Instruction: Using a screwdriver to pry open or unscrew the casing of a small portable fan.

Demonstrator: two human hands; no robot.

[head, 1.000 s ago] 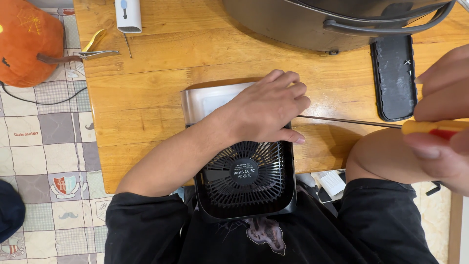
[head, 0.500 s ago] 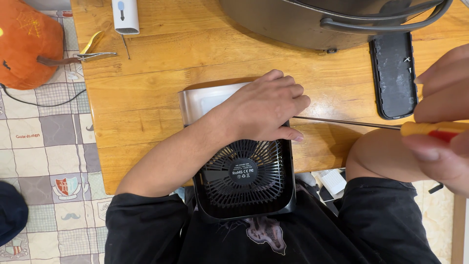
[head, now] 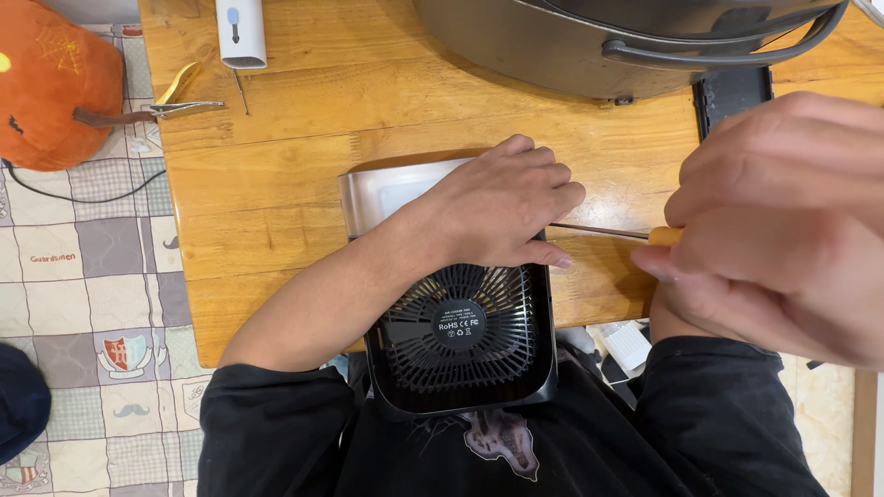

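A small square black fan [head: 460,336] with a silver casing lies grille-up, half on the wooden table [head: 276,212] and half over my lap. My left hand [head: 502,207] rests flat over the fan's upper part, pressing it down. My right hand [head: 783,225] fills the right side, close to the camera, wrapped around the yellow handle of a screwdriver [head: 645,234]. Its thin metal shaft runs left and meets the fan's right side under my left fingers; the tip is hidden.
A big dark metal pot [head: 626,46] stands at the table's far edge, a black flat device [head: 732,92] beside it. A white remote-like object [head: 240,32] and gold scissors [head: 180,101] lie at far left. An orange pumpkin plush [head: 51,83] sits on the patchwork floor mat.
My right hand has come closer to the camera and moved left, so it looks much bigger. The left hand and the fan stay where they were.
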